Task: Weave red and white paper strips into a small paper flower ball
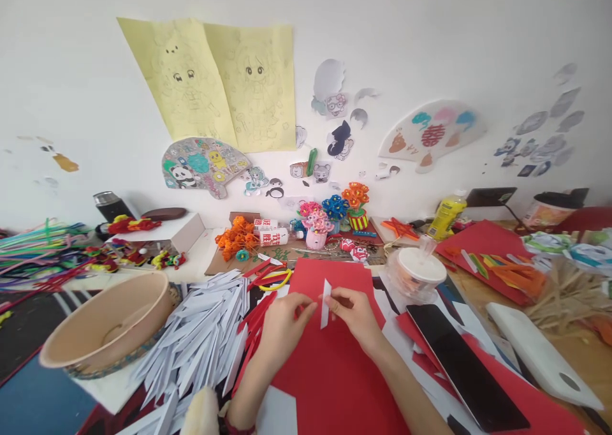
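Above the red paper sheet [335, 371], my right hand [352, 312] pinches a small folded white paper strip [326, 304] between thumb and fingers. The strip stands nearly upright with a slight tilt. My left hand [287, 320] is just left of it, thumb and fingertips pressed together near the strip; whatever is between them, if anything, is too small to make out. A large pile of folded white paper strips [191, 339] lies left of my left hand, with several red strips [258, 314] between the pile and the sheet.
A beige bowl [109, 320] stands at the left. Yellow-handled scissors [275, 280] lie behind my left hand. At the right are a lidded white cup [421, 266], a black phone-like slab [466, 365] and a white board [542, 352]. Pipe-cleaner flowers [318, 218] stand by the wall.
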{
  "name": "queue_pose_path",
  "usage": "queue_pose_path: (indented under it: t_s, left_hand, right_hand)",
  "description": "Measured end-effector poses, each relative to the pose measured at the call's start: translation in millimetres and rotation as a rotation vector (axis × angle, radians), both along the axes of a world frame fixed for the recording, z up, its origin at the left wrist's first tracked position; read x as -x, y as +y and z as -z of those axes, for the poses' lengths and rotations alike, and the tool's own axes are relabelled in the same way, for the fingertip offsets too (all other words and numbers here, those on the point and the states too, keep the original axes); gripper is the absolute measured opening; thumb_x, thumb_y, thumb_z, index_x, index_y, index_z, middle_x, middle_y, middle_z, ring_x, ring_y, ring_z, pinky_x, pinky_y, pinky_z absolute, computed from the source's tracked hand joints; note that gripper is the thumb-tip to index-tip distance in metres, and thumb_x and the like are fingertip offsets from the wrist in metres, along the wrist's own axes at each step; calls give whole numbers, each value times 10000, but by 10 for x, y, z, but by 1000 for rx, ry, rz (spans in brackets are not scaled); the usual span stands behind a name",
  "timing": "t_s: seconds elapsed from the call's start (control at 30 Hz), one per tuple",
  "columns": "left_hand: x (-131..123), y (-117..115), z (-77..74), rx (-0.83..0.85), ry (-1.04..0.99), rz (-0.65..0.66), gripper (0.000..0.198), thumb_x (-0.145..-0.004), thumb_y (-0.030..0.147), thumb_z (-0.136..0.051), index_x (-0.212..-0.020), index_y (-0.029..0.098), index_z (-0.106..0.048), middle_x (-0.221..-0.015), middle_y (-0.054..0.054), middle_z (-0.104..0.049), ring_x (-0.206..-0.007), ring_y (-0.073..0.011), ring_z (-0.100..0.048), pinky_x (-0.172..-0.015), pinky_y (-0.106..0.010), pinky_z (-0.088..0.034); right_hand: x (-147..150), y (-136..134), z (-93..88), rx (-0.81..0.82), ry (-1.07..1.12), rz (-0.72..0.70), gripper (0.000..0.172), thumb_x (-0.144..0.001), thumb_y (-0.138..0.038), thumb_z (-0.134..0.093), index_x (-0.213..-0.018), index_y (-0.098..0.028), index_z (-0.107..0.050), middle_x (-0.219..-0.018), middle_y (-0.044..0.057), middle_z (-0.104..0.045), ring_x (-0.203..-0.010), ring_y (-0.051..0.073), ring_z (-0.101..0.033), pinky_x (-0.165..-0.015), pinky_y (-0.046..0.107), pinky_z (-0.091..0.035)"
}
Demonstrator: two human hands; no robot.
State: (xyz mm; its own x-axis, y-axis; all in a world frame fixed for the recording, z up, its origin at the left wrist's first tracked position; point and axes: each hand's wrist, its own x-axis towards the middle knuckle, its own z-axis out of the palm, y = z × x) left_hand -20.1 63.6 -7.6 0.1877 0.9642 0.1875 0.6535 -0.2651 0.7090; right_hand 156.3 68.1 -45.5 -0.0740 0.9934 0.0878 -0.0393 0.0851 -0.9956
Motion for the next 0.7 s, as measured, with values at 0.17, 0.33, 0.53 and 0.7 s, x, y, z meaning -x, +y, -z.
queue_pose_path:
  t_s: [0.17, 0.33, 0.53, 0.7]
  left_hand:
    - [604, 39, -139, -35, 357, -395, 225, -872, 210, -478, -886, 157, -696, -968, -157, -709, -887, -301, -635, -747, -356, -409]
    - [855, 33, -156, -7, 584, -487, 226, -881, 173, -458, -875, 132, -680, -937, -171, -690, -936, -317, -625, -754, -357, -405]
    - [607, 96, -85, 4, 642, -298, 185, -885, 217, -510, -835, 209, -689, -967, -77, -727, -995, -276, -625, -806, -346, -376]
    - [557, 94, -69, 31, 662, -293, 169, -880, 173, -514, -843, 189, -678, -995, -101, -729, -1013, -286, -625, -805, -354, -367]
  right_hand:
    - [-78, 34, 13, 44, -7, 19, 429, -758, -573, -700, -754, -146, -748, -626, 32, -613, -573, 166, -530, -578, 301, -439]
    - [-30, 5, -23, 64, -7, -43, 426, -745, -575, -709, -757, -153, -764, -605, 29, -619, -568, 171, -552, -574, 300, -454]
    - [6, -13, -20, 72, -16, -81, 406, -743, -559, -716, -718, -155, -748, -604, 19, -614, -564, 165, -551, -570, 288, -445]
    - [-8, -14, -27, 69, -17, -76, 392, -774, -539, -698, -728, -152, -737, -600, 10, -585, -579, 161, -542, -577, 281, -433]
